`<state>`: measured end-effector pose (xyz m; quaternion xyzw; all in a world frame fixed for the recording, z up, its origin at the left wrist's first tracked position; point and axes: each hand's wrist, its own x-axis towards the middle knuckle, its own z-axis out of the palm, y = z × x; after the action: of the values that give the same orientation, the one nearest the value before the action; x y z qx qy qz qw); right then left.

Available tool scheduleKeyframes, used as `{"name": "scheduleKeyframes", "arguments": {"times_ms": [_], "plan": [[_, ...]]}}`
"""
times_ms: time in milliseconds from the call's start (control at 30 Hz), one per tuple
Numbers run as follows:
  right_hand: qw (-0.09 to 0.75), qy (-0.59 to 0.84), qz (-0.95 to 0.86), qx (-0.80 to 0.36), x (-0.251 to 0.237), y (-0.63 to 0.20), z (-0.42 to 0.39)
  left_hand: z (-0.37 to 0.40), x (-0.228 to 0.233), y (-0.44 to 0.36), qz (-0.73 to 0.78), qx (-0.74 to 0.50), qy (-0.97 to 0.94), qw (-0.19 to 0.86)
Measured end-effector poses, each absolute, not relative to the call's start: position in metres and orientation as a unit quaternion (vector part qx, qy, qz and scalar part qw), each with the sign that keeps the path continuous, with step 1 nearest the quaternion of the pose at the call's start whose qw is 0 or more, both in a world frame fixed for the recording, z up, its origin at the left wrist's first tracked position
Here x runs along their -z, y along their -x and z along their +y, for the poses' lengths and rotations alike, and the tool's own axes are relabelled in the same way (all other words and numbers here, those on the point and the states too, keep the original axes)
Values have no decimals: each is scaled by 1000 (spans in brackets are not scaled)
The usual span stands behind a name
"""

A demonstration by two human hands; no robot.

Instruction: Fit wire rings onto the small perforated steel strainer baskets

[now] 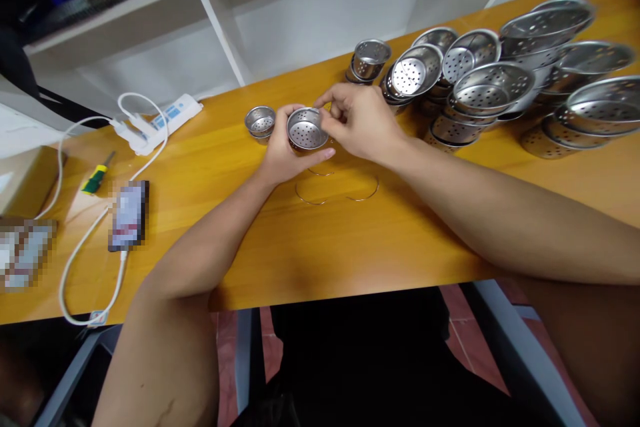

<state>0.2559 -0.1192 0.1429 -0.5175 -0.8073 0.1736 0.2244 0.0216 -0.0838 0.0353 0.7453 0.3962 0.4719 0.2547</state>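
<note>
My left hand (287, 151) is wrapped round a small perforated metal cup (307, 128), its open top tilted toward me. At the cup's right rim, my right hand (361, 119) has thumb and forefinger pinched together; whatever lies between those fingertips is too small to name. Left of the cup stands another small perforated cup (260, 121) on the table. Several thin curved wires (373, 190) lie on the wood just below my hands.
Stacks of perforated metal cups (493, 90) of several sizes fill the table's right side. A white power strip (170, 121), a green-yellow screwdriver (95, 180), a phone (130, 215) on a white cable and a cardboard box (30, 180) are on the left. Shelving (300, 7) rises behind the table.
</note>
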Motion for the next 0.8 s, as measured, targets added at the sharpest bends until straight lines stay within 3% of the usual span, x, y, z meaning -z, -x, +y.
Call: {"name": "scheduleKeyframes", "arguments": {"times_ms": [200,400,600,800], "plan": [[244,518,-794,-203,-140,-249,-123,-85,-34,-21,381,-465,-750,274],[331,431,-777,-318,-141,-261,-113,-73,-20,-17,335,-452,-740,368],[274,218,-785,-511,-128,-288,-82,-60,-8,-12,274,-435,-725,458],[290,174,-750,-568,-113,-286,-72,-59,-11,-12,256,-439,-713,483]]}}
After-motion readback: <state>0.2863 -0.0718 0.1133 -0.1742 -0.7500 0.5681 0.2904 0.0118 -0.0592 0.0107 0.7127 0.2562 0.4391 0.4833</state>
